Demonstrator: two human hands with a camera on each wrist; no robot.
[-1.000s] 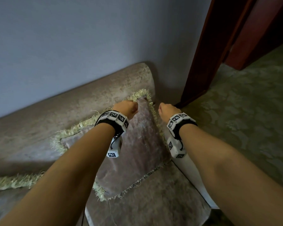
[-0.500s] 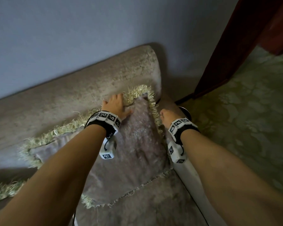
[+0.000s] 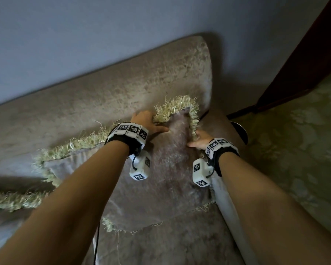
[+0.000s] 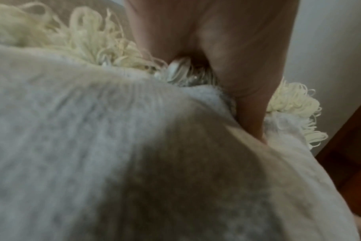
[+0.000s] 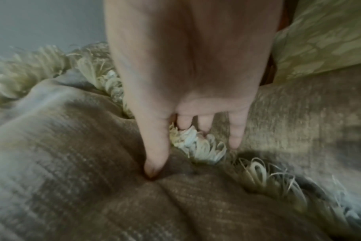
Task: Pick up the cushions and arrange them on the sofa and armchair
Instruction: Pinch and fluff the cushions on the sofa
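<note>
A person leans over the end of a plush beige-brown sofa [image 3: 122,88] that stands against a pale grey-blue wall [image 3: 84,25]. A square, greyish-mauve velvety cushion [image 3: 170,178] edged with a shaggy cream fringe [image 3: 172,107] is propped in the sofa's corner, its back against the backrest and its right edge beside the armrest [image 3: 216,121].

The left hand [image 3: 147,122] grips the cushion's top edge near the upper corner: the thumb presses into the front fabric while the fingers reach behind the fringe. The right hand [image 3: 201,139] pinches the right edge lower down, thumb dimpling the front and fingers tucked into the fringe on the armrest side. Both hands are thus clamped on this cushion, one on each side of its top corner, seemingly to tug it upright and seat it squarely in the corner.

A second fringed cushion [image 3: 65,161] lies just left, partly behind the first. More cream fringe [image 3: 11,199] shows at the far left. A green patterned carpet [image 3: 294,150] and dark reddish wooden door frame [image 3: 304,54] lie to the right.
</note>
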